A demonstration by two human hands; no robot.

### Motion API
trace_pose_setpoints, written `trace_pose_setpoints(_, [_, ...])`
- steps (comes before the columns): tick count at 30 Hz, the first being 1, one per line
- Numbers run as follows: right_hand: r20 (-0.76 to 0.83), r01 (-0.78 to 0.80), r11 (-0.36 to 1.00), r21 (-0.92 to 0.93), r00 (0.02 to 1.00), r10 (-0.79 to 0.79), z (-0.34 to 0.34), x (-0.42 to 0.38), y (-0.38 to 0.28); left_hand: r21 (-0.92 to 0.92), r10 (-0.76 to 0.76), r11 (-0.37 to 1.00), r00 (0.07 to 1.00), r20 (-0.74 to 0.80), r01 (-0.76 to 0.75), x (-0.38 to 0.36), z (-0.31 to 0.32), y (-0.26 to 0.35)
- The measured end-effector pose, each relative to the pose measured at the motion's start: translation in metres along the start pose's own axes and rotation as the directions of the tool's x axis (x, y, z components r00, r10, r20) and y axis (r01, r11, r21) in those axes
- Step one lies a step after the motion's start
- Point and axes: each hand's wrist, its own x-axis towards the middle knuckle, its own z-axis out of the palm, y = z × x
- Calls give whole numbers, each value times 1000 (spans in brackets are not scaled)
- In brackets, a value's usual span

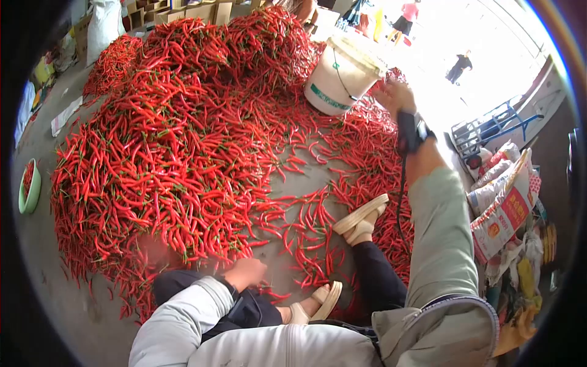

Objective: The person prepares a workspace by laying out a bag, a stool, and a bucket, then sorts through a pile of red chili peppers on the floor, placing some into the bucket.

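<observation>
Left hand (pixel 246 272) rests curled among loose chillies (pixel 183 153), grip unclear; right hand (pixel 394 96) touches bucket (pixel 339 76), hold unclear. Most chillies remain piled.

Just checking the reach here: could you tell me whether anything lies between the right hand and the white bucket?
Nothing visible does. The right hand is right beside the white bucket, near its rim, with only loose red chillies on the floor below.

grey concrete floor (pixel 55 147), red chilli heap (pixel 183 140), white bucket (pixel 339 76)
</observation>
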Motion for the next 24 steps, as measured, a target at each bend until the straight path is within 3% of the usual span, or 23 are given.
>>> trace_pose_setpoints(1, [26, -113, 991, 73, 993, 111, -25, 7, 8, 14, -5, 1000, 1000, -6, 5, 4, 7, -3])
trace_pose_setpoints(2, [-1, 36, 999, -5, 999, -36, -33, 21, 26, 5, -24, 1000, 1000, -20, 24, 6, 11, -4])
trace_pose_setpoints(3, [-4, 40, 999, -6, 999, -40, -33, 24, 35, 6, -25, 1000, 999, -24, 25, 8, 10, -6])
trace_pose_setpoints(5, [179, 362, 888, -284, 930, -322, -21, 20, 52, 11, 8, 1000, 999, -31, -8, 9, 15, -8])
trace_pose_setpoints(6, [162, 336, 941, -22, 931, -329, -6, 9, 59, 18, 16, 1000, 1000, -24, -16, 10, 15, -8])
trace_pose_setpoints(7, [109, 383, 915, 126, 912, -396, 5, -9, 68, 13, 23, 1000, 1000, -15, -23, 11, 15, -9])
trace_pose_setpoints(8, [129, -104, 816, 569, 991, 36, 10, -36, 39, 25, 43, 999, 999, 14, -43, 10, 12, -9])
trace_pose_setpoints(9, [336, -475, 327, 817, 853, 398, 9, -56, 7, 34, 61, 997, 997, 40, -63, 8, 4, -8])
trace_pose_setpoints(10, [65, 55, 904, 424, 994, -91, 15, -60, 34, 65, 61, 996, 996, 72, -65, 6, -6, -5])
trace_pose_setpoints(11, [158, 641, 738, -212, 767, -622, 29, -61, 76, 49, 59, 997, 996, 71, -62, 3, -19, -3])
trace_pose_setpoints(12, [-29, 534, 767, 356, 826, -562, 49, -68, 85, 27, 83, 996, 996, -26, -82, 2, -23, -5])
trace_pose_setpoints(13, [410, -66, 871, 487, 898, -161, 40, -81, 65, 9, 102, 995, 987, -124, -102, 0, -27, -7])
trace_pose_setpoints(14, [372, -324, 793, 516, 919, 134, 40, -98, 32, -67, 113, 990, 975, -190, -128, 0, -31, -7])
trace_pose_setpoints(15, [345, -544, 630, 554, 839, 422, 44, -114, -2, -223, 85, 963, 954, -289, -154, 5, -31, -8])
trace_pose_setpoints(16, [346, -548, 631, 549, 836, 426, 45, -124, -13, -374, 40, 908, 927, -374, -190, 11, -28, -8])
trace_pose_setpoints(17, [359, -505, 692, 515, 861, 361, 47, -137, -21, -541, 77, 777, 902, -425, -322, 13, -38, -7])
trace_pose_setpoints(18, [384, -466, 746, 476, 873, 301, 51, -154, -28, -781, 39, 500, 911, -412, -374, 19, -40, -5])
trace_pose_setpoints(19, [399, -487, 741, 463, 860, 317, 54, -172, -41, -898, -12, 244, 925, -380, -366, 7, -61, 5])
trace_pose_setpoints(21, [520, -381, 874, 303, 834, 183, 61, -208, -68, -878, -59, 106, 878, -474, -467, -17, -91, 17])
trace_pose_setpoints(22, [603, -417, 860, 294, 779, 172, 69, -228, -76, -869, -103, -9, 865, -491, -494, -17, -95, 17])
trace_pose_setpoints(23, [589, -355, 882, 310, 800, 115, 73, -250, -96, -845, -152, -122, 852, -502, -520, -20, -95, 18])
trace_pose_setpoints(24, [613, -434, 826, 359, 778, 141, 80, -272, -114, -849, -155, -131, 856, -492, -512, -27, -94, 22])
